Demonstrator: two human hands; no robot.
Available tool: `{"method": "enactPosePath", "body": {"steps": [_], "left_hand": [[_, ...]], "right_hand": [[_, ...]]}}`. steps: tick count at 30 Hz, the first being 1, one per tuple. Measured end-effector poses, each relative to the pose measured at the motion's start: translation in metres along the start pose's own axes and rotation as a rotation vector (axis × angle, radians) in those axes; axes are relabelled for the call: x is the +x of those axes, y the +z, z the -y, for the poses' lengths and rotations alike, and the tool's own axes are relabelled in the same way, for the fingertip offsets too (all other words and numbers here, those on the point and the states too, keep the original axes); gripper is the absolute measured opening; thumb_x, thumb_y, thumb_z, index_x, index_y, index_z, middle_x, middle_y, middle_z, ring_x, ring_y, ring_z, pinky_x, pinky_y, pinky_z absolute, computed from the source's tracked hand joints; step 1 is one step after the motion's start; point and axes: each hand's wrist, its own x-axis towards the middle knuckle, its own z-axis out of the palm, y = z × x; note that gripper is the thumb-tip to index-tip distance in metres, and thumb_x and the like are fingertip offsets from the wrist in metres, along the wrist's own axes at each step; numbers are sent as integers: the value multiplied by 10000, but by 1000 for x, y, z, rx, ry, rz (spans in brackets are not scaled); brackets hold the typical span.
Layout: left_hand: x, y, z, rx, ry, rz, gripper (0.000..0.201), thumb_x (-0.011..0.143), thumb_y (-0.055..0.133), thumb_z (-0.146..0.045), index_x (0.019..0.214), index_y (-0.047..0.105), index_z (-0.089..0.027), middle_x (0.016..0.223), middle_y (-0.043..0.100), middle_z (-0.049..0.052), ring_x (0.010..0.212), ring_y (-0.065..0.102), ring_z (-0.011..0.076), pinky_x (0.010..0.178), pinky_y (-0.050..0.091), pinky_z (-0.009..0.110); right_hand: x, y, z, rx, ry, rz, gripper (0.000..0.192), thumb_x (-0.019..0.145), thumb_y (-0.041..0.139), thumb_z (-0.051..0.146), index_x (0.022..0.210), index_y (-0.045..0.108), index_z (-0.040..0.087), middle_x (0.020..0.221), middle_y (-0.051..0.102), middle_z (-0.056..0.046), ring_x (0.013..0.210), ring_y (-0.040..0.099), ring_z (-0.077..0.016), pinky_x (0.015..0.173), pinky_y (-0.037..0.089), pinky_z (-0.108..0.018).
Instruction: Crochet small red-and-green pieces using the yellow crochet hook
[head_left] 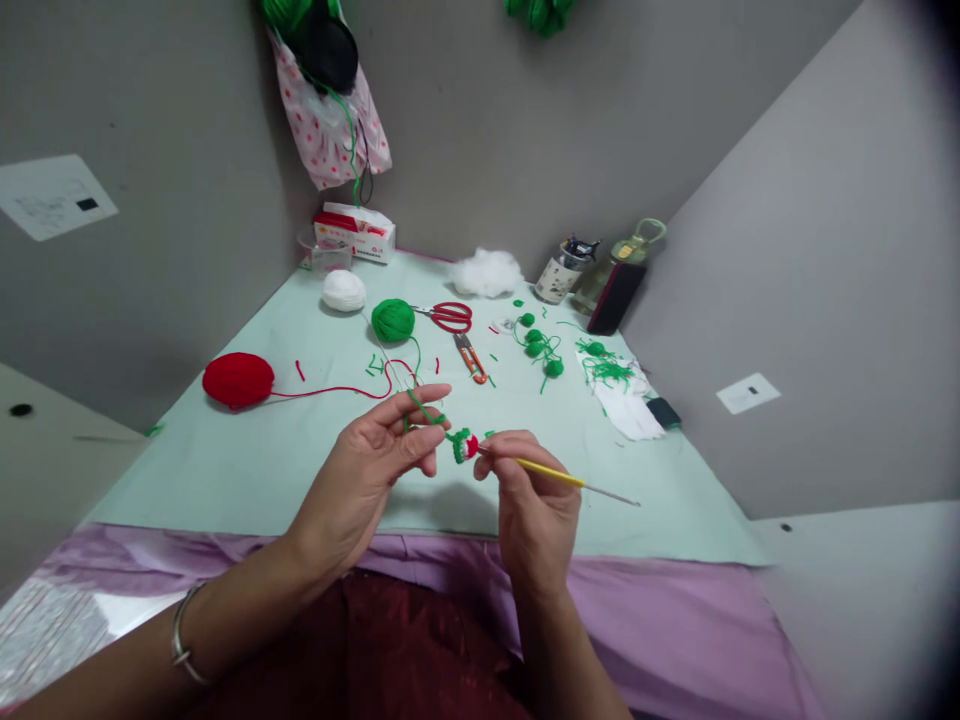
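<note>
Your left hand [375,447] pinches green yarn [424,408], your right hand [536,500] grips the yellow hook [551,472], and the tiny crochet piece [463,446] sits between them, above the bench [247,480] toward its front edge; back-right corner, a patterned cup [556,279] holds dark pen-like things [583,247].

Pretty simple getup tbh, thin silvery bangle [178,655] on the bare left forearm [251,590] plus kinda creased dark red clothing [405,650] below.
</note>
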Motion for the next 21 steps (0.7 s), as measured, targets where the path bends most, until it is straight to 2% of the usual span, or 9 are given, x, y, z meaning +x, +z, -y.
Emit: {"method": "enactPosePath", "body": {"steps": [3,9,21], "left_hand": [[2,0,1,-19,-31,-6,298,788,886,-252,1081,829,-260,845,614,-45,556,490,3,567,379,155],[1,-2,4,11,-82,42,331,777,897,-262,1099,824,-245,694,545,-60,544,467,26,550,353,167],[-1,-3,3,47,-87,96,419,763,890,-250,1170,795,-228,739,566,-47,507,345,30,455,246,194]], "right_hand": [[-2,-1,-1,-34,-40,-23,171,932,712,155,959,821,284,919,728,-4,737,660,-111,684,529,-280],[0,-1,0,-1,-22,-12,138,922,727,184,951,822,280,884,729,-5,706,655,-115,692,537,-292],[2,0,3,57,53,6,67,891,769,246,894,828,277,852,720,-13,657,642,-119,672,543,-300]]}}
